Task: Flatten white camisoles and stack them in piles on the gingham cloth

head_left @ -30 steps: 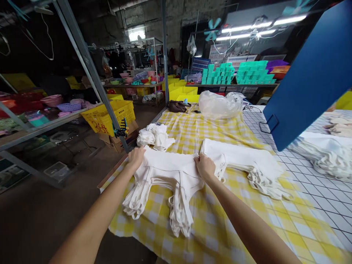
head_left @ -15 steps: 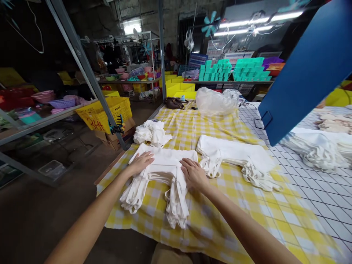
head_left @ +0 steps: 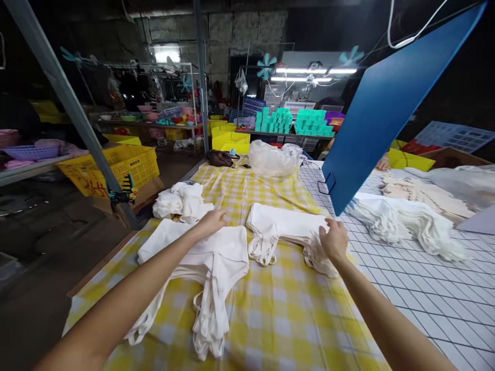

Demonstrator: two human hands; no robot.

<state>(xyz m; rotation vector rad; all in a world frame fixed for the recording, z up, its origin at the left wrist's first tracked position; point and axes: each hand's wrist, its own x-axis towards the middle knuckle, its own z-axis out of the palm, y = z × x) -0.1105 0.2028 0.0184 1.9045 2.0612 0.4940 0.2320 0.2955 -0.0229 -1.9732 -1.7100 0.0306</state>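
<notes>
A neat stack of white strappy tops lies in front of me, its straps hanging toward me. Over the far part of this stack is my left hand, fingers loosely extended to the right and holding nothing I can see. My right hand is at the right end of a second stack of white strappy tops, thumb and fingers apart. Whether it touches the fabric I cannot tell. Behind the first stack sits a crumpled heap of white garments.
A yellow checked cloth covers the table. A blue panel slants up at the right, beside more white garments. Farther back are a clear plastic bag and a dark handbag. A metal post and yellow crate stand left.
Both hands have lifted off the near stack. My right hand has moved right to the second stack, and my left hand has shifted right. The view has turned to the right.
</notes>
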